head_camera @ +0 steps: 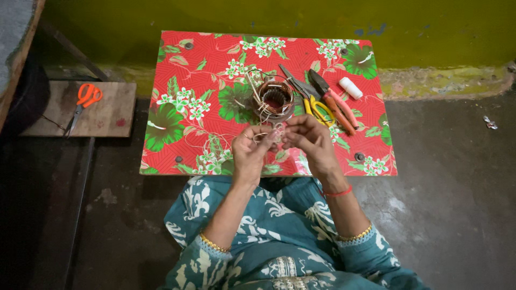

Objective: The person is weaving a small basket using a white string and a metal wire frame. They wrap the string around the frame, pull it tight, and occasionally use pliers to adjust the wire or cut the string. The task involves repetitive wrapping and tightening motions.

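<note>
Nearest the camera, a teal floral garment with white print [279,241] covers the person's lap, and both forearms reach forward over the near edge of the desk [177,80]. The left hand [248,153] and right hand [310,140] meet just above that edge, fingertips pressed toward each other, pinching a thin pale wire [269,134] between them. What shows of the wire is a short stretch running left to right between the hands; its ends are too fine to trace. A red thread bracelet [337,192] circles the right wrist.

Just beyond the hands stands a copper-wound motor coil [274,99], its round opening facing up, with loose pale strands trailing off toward the hands. To its right lie yellow-handled scissors [309,99] and orange-handled pliers [336,104], side by side, their long axes running diagonally with the handles toward the person. Farther right rests a small white spool [350,87].

The desk wears a red covering printed with green leaves and white flowers. Left of it, on a low wooden board [107,115], lie orange-handled scissors [83,104]. The floor [451,204] is dark grey concrete; a yellow-green wall [269,16] closes the far side.
</note>
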